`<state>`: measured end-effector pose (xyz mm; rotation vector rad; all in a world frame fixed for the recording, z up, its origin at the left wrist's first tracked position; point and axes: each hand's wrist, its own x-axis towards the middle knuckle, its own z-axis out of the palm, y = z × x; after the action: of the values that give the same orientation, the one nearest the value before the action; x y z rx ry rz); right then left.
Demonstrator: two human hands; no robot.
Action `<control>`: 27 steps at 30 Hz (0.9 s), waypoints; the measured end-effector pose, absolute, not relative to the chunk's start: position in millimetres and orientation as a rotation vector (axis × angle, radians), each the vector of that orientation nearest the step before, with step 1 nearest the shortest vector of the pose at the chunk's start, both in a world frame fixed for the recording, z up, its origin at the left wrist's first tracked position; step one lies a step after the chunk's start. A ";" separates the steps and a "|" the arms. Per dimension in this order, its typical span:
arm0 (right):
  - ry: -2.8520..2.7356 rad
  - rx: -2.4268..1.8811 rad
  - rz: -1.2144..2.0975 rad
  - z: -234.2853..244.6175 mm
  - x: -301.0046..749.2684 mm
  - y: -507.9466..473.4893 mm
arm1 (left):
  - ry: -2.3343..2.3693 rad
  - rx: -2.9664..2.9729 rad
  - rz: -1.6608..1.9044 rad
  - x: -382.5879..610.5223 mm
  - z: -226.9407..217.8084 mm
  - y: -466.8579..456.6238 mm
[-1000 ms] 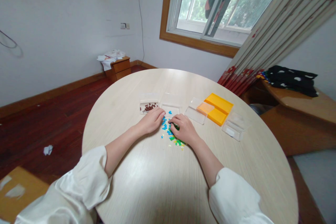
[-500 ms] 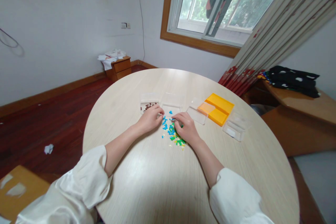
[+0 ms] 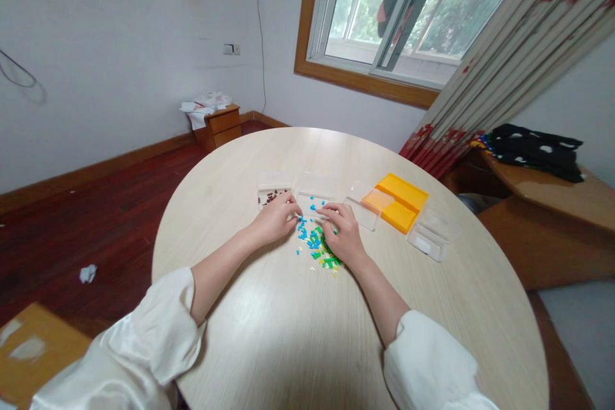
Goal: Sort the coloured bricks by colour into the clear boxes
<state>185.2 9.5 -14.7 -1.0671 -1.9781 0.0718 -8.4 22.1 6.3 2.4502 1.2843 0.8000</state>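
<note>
Small blue, green, yellow and cream building bricks (image 3: 314,242) lie in a loose pile mid-table. My left hand (image 3: 276,219) is at the pile's far left edge, thumb and forefinger closed around what looks like a blue brick (image 3: 301,218). My right hand (image 3: 343,230) hovers over the pile's right side, thumb and fingers apart, with the fingertips reaching the near edge of a clear plastic box (image 3: 323,195). A few blue bricks (image 3: 312,207) lie inside that box. The right palm hides part of the pile.
A clear box (image 3: 262,191) of brown pieces stands behind my left hand. On the right are an empty clear box (image 3: 362,214), a yellow two-part tray (image 3: 403,189) and another clear lidded box (image 3: 425,243). The round table's edge (image 3: 192,173) curves around behind.
My right hand has opened its fingers at the clear box, and more blue bricks show in the box. My left fingertips have shifted slightly on the blue bricks.
</note>
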 end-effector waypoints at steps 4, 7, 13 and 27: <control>-2.171 -0.944 0.056 -9.4 181.4 2.7 | 1.243 2.534 0.722 -10.0 3.7 23.7; -2.262 -0.938 0.058 -8.1 180.7 0.7 | 1.237 2.565 0.707 -10.4 2.3 24.0; -2.320 -1.000 0.083 -9.7 181.9 1.5 | 1.295 2.582 0.651 -9.1 4.9 22.6; -2.260 -1.105 0.059 -11.4 182.6 3.0 | 1.419 2.442 0.488 -3.0 17.8 14.8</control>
<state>182.6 3.0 -11.4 -1.1046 -2.2595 0.0593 -3.0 14.8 17.8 2.4415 1.4192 0.4876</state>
